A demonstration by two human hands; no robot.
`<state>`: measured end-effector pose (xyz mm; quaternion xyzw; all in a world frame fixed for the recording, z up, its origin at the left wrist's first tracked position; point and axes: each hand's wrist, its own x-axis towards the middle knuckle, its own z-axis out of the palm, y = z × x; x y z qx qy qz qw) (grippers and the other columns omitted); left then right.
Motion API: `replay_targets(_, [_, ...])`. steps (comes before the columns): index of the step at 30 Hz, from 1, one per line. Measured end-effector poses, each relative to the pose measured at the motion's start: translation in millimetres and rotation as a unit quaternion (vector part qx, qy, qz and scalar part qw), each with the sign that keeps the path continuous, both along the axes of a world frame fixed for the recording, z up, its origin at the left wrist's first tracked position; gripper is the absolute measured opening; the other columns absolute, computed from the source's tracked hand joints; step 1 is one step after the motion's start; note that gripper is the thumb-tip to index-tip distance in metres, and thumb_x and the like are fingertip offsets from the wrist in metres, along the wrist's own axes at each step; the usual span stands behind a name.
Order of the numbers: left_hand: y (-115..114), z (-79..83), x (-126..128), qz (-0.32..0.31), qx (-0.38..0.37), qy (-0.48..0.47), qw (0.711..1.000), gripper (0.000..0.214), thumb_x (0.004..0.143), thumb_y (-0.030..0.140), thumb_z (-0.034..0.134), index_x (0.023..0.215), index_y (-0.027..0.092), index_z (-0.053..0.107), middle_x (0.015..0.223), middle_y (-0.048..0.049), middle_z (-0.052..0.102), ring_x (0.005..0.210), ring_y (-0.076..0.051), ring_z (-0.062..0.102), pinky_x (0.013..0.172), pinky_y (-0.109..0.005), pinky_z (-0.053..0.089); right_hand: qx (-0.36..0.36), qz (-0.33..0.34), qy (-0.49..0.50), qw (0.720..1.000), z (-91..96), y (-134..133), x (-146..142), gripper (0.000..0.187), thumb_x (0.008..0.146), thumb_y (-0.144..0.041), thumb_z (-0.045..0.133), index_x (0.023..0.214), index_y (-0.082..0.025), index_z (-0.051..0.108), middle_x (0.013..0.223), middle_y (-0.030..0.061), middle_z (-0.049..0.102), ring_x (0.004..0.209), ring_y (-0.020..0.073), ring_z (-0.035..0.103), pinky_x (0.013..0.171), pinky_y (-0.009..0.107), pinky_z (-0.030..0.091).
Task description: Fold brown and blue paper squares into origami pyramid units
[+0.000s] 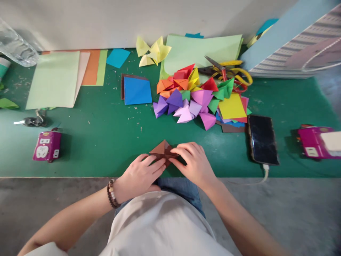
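A folded brown paper piece lies near the front edge of the green table. My left hand presses its lower left side, fingers stretched flat and close together. My right hand pinches and presses the piece's right side, fingers curled over it. Both hands touch the paper. A bead bracelet sits on my left wrist.
Behind the hands lies a heap of folded coloured paper pieces, with scissors beyond. Flat sheets and blue squares lie to the left. A phone on a cable rests right. Purple power strips flank both sides.
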<state>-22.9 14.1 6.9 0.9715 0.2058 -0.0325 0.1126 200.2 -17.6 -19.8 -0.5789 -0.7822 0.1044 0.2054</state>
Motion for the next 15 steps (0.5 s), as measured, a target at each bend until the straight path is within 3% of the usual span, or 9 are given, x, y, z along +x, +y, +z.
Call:
replay_targets(3, [-1,-0.3,1,0.005,0.002,-0.002,1.0,0.068,0.082,0.057,0.066,0.135,0.017,0.051,0.142,-0.0066,0.053,0.123,-0.026,0.047,0.102,-0.041,0.038,0.043,-0.002,0.007,0.999,-6.2,-12,0,0.007,0.091,-0.024,0.06,0.088,-0.02,0.065,0.086,0.0054,0.065,0.086,0.0206,0.054,0.077,0.034,0.038])
replay_targets(9, [-1,-2.9,-1,0.015,0.001,-0.02,1.0,0.069,0.079,0.057,0.068,0.132,0.016,0.053,0.14,-0.0057,0.056,0.122,-0.025,0.048,0.104,-0.039,0.037,0.058,0.022,-0.006,0.998,-11.3,-17,-8,0.021,0.093,-0.018,0.055,0.074,-0.02,0.061,0.073,0.0033,0.063,0.076,0.0187,0.051,0.069,0.033,0.034])
replay_targets(15, [-1,-1.2,0,0.017,0.006,-0.023,1.0,0.059,0.081,0.055,0.068,0.123,0.015,0.058,0.135,-0.0083,0.059,0.12,-0.025,0.05,0.102,-0.038,0.039,0.058,0.041,0.0,0.997,-11.7,-22,-17,0.022,0.093,-0.017,0.054,0.072,-0.02,0.06,0.069,0.0023,0.061,0.072,0.018,0.051,0.068,0.032,0.033])
